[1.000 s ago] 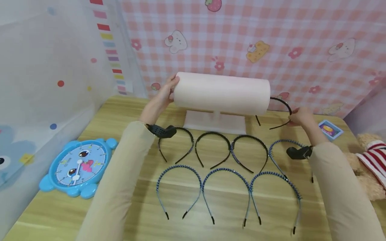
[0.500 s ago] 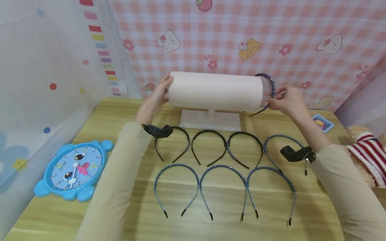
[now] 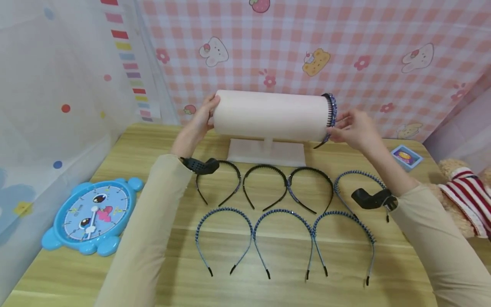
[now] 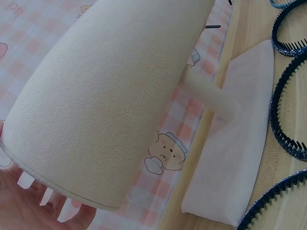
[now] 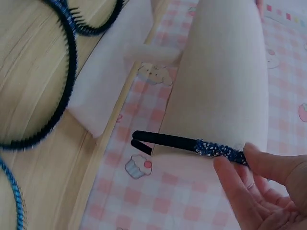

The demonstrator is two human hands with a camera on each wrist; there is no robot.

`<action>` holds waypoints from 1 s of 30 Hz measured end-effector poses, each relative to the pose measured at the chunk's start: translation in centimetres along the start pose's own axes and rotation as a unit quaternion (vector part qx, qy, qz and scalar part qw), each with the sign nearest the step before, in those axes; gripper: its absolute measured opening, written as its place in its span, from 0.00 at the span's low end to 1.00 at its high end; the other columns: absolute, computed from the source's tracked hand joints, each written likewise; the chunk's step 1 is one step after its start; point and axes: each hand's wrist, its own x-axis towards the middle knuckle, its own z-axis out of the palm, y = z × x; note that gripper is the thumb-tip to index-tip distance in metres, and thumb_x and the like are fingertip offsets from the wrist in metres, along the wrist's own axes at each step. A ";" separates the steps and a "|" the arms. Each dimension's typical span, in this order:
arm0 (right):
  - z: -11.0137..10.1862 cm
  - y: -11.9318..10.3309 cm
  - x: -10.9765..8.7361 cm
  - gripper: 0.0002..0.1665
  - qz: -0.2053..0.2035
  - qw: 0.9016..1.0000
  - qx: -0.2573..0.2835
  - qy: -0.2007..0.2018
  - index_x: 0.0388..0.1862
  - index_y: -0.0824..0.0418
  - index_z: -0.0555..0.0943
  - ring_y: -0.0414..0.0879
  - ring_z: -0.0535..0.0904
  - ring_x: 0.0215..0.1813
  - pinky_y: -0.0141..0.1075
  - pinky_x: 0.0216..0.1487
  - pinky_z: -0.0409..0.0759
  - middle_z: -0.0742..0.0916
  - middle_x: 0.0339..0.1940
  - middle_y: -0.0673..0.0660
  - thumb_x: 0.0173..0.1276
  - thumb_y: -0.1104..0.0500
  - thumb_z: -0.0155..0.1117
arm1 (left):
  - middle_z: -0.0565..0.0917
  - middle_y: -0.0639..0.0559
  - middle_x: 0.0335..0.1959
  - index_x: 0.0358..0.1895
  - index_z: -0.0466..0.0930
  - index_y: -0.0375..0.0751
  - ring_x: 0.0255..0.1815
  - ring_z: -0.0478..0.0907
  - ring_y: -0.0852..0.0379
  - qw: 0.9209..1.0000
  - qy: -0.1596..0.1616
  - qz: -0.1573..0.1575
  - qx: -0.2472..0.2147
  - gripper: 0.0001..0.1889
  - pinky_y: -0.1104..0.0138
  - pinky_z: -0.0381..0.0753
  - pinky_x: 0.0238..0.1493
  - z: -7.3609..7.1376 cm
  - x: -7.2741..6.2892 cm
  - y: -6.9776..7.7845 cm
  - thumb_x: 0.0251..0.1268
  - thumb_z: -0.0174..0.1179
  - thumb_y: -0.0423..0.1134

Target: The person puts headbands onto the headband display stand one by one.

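A pale cylindrical headband display stand [image 3: 268, 113] stands at the back of the table, its roll on a short post above a flat base. My left hand [image 3: 200, 116] holds the roll's left end; in the left wrist view its fingers [image 4: 79, 218] lie along the rim. With thumb and fingers my right hand [image 3: 354, 128] pinches a black headband [image 3: 332, 111] with blue glittery stones. That headband sits around the roll's right end, and its dark tips [image 5: 144, 139] stick out past the roll in the right wrist view.
Black headbands [image 3: 264, 167] lie in a row before the stand. Several blue headbands [image 3: 284, 211] lie nearer me and under my right wrist. A blue toy clock [image 3: 93, 217] is at left. A small blue box [image 3: 406, 157] and a teddy bear [image 3: 460, 196] are at right.
My right hand has raised the black headband from beside the roll and moved it left onto the roll's right end. The left hand keeps its hold on the other end.
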 end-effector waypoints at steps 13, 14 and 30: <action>-2.2 0.7 2.8 0.64 -0.130 0.980 -0.106 -0.107 0.74 0.55 0.35 0.68 0.49 0.71 0.62 0.65 0.52 0.46 0.74 0.65 0.53 0.51 0.71 | 0.49 0.50 0.73 0.73 0.39 0.56 0.70 0.51 0.52 1.000 -0.001 0.000 -0.002 0.33 0.55 0.55 0.67 0.0 -0.1 0.1 0.69 0.39 0.55; -2.4 0.7 3.1 0.64 -0.125 0.979 -0.102 -0.128 0.74 0.52 0.34 0.67 0.44 0.72 0.63 0.66 0.49 0.45 0.75 0.64 0.53 0.51 0.71 | 0.48 0.50 0.73 0.73 0.39 0.56 0.70 0.51 0.52 1.000 -0.001 -0.002 -0.002 0.33 0.55 0.55 0.68 0.0 -0.1 0.1 0.69 0.39 0.55; -1.6 -0.7 4.8 0.62 -0.132 0.975 -0.125 -0.130 0.66 0.71 0.51 0.65 0.56 0.69 0.56 0.69 0.53 0.60 0.69 0.71 0.40 0.53 0.79 | 0.47 0.50 0.73 0.73 0.36 0.56 0.70 0.50 0.51 1.000 -0.006 0.002 -0.007 0.33 0.55 0.53 0.69 0.1 0.0 0.1 0.70 0.39 0.55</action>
